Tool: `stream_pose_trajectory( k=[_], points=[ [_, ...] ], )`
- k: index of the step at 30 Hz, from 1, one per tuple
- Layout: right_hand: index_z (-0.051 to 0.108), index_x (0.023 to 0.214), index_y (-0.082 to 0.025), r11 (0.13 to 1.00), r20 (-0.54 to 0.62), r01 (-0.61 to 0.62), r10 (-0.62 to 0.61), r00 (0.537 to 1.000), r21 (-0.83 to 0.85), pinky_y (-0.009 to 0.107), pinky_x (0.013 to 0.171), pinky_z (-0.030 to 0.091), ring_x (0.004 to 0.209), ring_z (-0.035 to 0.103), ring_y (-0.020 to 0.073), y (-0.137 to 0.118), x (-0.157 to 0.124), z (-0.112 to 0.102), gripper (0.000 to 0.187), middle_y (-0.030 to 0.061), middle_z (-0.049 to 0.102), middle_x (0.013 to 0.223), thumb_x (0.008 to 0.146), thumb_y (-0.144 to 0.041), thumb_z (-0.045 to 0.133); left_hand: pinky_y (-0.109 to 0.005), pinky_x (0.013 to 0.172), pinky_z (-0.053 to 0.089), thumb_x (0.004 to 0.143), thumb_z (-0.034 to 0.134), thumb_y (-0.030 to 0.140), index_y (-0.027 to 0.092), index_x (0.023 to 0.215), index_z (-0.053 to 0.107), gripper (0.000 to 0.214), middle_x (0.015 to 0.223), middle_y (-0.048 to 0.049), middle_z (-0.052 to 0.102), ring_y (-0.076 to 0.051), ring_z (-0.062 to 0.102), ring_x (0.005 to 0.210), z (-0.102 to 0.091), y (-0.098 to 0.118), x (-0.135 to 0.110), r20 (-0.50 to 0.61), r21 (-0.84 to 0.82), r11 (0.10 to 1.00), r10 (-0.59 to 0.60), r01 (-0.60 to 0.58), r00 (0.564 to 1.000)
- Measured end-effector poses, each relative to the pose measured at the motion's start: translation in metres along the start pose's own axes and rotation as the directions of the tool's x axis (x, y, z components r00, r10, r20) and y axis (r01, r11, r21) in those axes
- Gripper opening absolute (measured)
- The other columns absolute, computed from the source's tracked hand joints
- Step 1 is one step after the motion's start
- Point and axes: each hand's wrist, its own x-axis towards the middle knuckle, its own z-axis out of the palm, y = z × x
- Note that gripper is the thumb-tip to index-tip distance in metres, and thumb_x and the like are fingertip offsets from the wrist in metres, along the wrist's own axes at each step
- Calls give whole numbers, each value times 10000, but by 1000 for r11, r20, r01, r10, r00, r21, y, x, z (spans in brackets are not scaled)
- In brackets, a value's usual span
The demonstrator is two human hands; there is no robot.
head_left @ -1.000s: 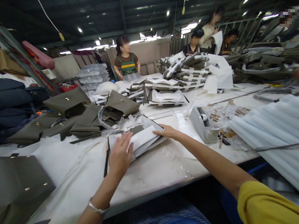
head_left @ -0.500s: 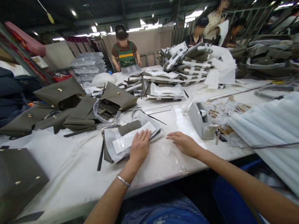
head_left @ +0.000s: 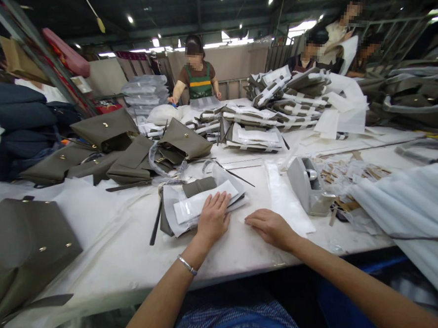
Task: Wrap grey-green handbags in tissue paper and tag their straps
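Note:
A taupe handbag (head_left: 167,225), partly wrapped in white sheeting, lies on the white worktable. On top of it is a white paper packet (head_left: 186,206) in clear film, beside a folded taupe piece (head_left: 199,186). My left hand (head_left: 214,217) rests flat over the packet's right end, fingers stretched out and holding nothing. To the right of the bag, apart from it, my right hand (head_left: 271,228) lies low on the tabletop. Its fingers point left, close together and slightly bent, with no object visible in them. A dark strap (head_left: 156,224) hangs out at the bag's left side.
A grey tape dispenser (head_left: 308,187) stands right of my hands, near white foam sheets (head_left: 409,200) and paper scraps. Unwrapped taupe bags (head_left: 130,158) lie left, another (head_left: 24,246) at front left. Wrapped bags (head_left: 251,116) are piled behind. A co-worker (head_left: 200,78) stands across the table.
My right hand has come down onto the tabletop, its fingers drawn closer together. Clear plastic scraps between my hands are gone from there. My left hand stays on the packet; the view has shifted left.

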Motion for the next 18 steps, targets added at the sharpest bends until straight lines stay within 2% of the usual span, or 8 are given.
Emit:
stream_pose_trajectory(
  k=[2,4,8,9,11,13,15,18],
  points=[
    [727,1020,-223,997,25,63,-64,998,34,390,920,529,794,701,188,-10,10,-9,176,51,760,880,951,-236,566,-490,1201,270,881,570,205,167,1464,394,610,1509,-98,463,-267,402,1403,1,0,0,-13,-7,1000,-7,7,1000],
    [732,1004,-236,994,-30,70,-67,997,85,363,925,529,772,704,178,-17,31,-19,159,38,760,844,942,-308,605,-489,1204,272,866,568,178,167,1462,397,620,1507,-91,467,-262,402,1403,3,0,-1,-26,-13,1000,-14,14,1000],
    [688,1147,-229,976,-208,-68,112,972,208,291,912,527,996,693,181,-6,115,-22,226,53,744,1083,954,-280,583,-494,1211,269,838,570,154,150,1429,440,605,1493,-89,485,-265,391,1409,6,0,-1,-53,-19,1000,-23,22,998],
    [664,1197,-217,966,-193,-109,156,969,234,299,944,515,1044,679,188,2,142,-16,274,64,723,1153,932,-266,612,-497,1211,269,835,569,153,148,1429,441,608,1493,-88,485,-268,388,1411,7,0,-1,-57,-23,999,-24,23,998],
    [563,1341,-186,947,-68,-213,235,970,240,312,951,511,1156,626,209,21,194,0,486,104,622,1340,867,-207,672,-506,1208,274,834,563,152,149,1446,423,629,1499,-87,477,-275,388,1410,8,0,-2,-59,-39,999,-27,25,998],
    [500,1404,-147,944,8,-236,240,971,229,327,892,536,1158,627,245,41,237,21,676,155,592,1370,777,-185,751,-514,1201,286,837,551,146,154,1465,401,646,1510,-90,462,-283,395,1405,10,-2,-2,-52,-55,998,-26,23,998],
    [529,1384,-149,947,80,-229,217,973,224,320,825,550,1013,690,245,58,265,39,739,126,710,1182,698,-163,805,-514,1193,300,860,527,143,161,1477,388,632,1514,-92,456,-286,404,1399,13,-5,-2,-50,-42,999,-20,17,999],
    [687,1190,-181,955,167,-200,165,972,219,283,762,542,793,717,198,76,274,53,491,22,771,849,710,-143,781,-490,1183,324,924,465,142,171,1477,391,559,1508,-75,468,-269,422,1390,20,-10,-2,-64,35,999,4,-2,998]
  ],
)
